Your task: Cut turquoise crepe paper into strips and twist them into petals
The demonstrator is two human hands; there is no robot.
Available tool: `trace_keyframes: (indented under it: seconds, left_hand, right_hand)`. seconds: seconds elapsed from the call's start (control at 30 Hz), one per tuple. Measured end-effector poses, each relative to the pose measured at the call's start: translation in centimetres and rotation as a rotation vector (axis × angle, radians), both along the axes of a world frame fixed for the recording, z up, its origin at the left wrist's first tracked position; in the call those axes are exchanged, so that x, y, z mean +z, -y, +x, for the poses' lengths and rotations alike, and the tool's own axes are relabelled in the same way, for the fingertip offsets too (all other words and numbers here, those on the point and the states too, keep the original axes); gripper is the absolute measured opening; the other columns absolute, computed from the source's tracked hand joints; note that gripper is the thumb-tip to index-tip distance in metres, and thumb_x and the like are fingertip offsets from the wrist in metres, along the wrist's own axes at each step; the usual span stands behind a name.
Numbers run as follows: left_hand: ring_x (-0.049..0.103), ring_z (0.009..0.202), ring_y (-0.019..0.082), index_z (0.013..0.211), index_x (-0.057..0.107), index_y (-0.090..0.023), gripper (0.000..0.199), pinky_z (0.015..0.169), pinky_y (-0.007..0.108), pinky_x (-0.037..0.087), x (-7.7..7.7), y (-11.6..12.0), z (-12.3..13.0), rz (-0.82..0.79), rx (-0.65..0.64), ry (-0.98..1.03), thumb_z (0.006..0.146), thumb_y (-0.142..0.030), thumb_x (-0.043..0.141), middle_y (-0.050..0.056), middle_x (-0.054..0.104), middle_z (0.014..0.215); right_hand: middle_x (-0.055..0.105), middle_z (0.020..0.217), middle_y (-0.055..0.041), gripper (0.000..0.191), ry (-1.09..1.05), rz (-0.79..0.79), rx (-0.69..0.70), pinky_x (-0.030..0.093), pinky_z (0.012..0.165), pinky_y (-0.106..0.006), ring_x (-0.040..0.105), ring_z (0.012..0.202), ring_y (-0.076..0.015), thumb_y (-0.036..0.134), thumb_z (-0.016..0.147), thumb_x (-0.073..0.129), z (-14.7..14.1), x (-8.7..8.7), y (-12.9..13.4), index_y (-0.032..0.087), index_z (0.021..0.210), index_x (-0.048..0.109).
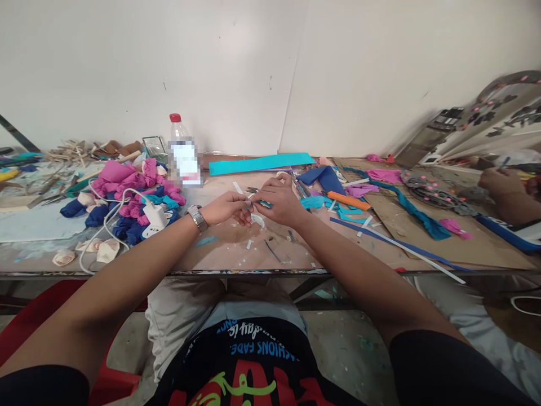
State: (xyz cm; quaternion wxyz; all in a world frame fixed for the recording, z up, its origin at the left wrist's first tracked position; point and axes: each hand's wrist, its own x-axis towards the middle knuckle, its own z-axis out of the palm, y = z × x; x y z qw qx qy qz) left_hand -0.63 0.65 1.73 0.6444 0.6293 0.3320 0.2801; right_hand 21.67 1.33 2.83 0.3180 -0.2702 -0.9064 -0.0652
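Near the table's middle, my left hand and my right hand meet fingertip to fingertip. Both are closed, with a small teal piece between and under the fingers; its shape is mostly hidden. A curved white strip hangs just below the fingertips. Behind my hands, a small dark metal tool shows partly. A long flat turquoise strip lies farther back on the table. Just right of my right hand are an orange-handled tool and a folded dark blue strip.
Pink and blue fabric pieces, a white charger with cable and a red-capped bottle are at left. At right are cardboard, blue and white strips, a dark bottle and another person's hand.
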Motion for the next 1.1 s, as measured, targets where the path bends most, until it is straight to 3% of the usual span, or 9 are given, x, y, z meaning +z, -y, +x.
trace_keyframes:
  seconds: [0.2,0.43,0.67,0.87,1.1]
  left_hand:
    - [0.076,0.066,0.020,0.087,0.064,-0.011,0.047,0.059,0.026,0.059,-0.17,-0.08,-0.04,-0.028,0.012,0.027,0.080,-0.056,0.079,0.012,0.075,0.073]
    - [0.075,0.064,0.019,0.082,0.064,-0.012,0.036,0.059,0.025,0.060,0.14,0.11,0.10,0.141,0.100,-0.070,0.089,-0.047,0.071,0.008,0.073,0.066]
    - [0.075,0.065,0.019,0.083,0.062,-0.013,0.043,0.060,0.025,0.058,0.10,0.14,0.24,0.180,0.090,-0.086,0.089,-0.055,0.068,0.006,0.070,0.068]
    - [0.072,0.067,0.015,0.080,0.064,-0.015,0.035,0.067,0.025,0.055,0.04,0.36,0.10,0.477,0.110,-0.241,0.098,-0.044,0.055,0.005,0.071,0.072]
    - [0.056,0.057,0.013,0.075,0.067,-0.018,0.030,0.063,0.026,0.037,0.67,0.87,-0.17,0.947,0.196,-0.583,0.097,-0.029,0.050,0.001,0.070,0.066]
  right_hand:
    - [0.079,0.091,-0.0017,0.021,0.002,0.001,0.010,0.024,0.104,-0.047,0.062,0.100,-0.0236,0.032,0.101,0.056,0.06,0.02,-0.03,0.027,0.095,0.077]
    - [0.078,0.088,-0.0024,0.016,-0.043,0.001,-0.023,0.023,0.104,-0.047,0.062,0.099,-0.0237,0.031,0.097,0.062,-0.12,-0.27,-0.05,0.025,0.092,0.076]
    - [0.078,0.089,-0.0015,0.016,-0.037,0.006,-0.018,0.024,0.101,-0.046,0.061,0.100,-0.0239,0.030,0.098,0.061,-0.11,-0.22,-0.03,0.025,0.092,0.075]
    - [0.079,0.091,-0.0018,0.015,-0.032,-0.104,-0.059,0.022,0.098,-0.046,0.059,0.104,-0.0256,0.032,0.096,0.064,-0.21,-0.02,0.11,0.024,0.091,0.076]
    - [0.078,0.090,-0.0025,0.014,-0.077,-0.208,-0.102,0.022,0.097,-0.045,0.058,0.103,-0.0257,0.033,0.093,0.067,-0.49,-0.25,0.00,0.024,0.088,0.076]
